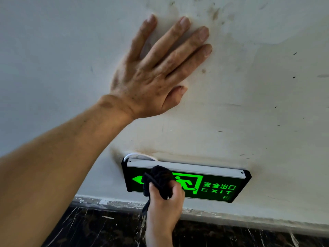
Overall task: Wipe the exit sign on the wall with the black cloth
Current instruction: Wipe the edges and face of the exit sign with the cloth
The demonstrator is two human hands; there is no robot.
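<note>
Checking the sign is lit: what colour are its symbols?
Bright green on the exit sign, seen in the head view.

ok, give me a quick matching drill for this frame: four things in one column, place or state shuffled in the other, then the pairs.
Column 1
1. left hand
2. black cloth
3. exit sign
4. white cable

Column 2
A. lit green, mounted low on the wall
B. looped at the sign's top left corner
C. spread flat on the wall above the sign
D. bunched in the right hand, pressed on the sign's left part

Pairs: 1-C, 2-D, 3-A, 4-B
</note>
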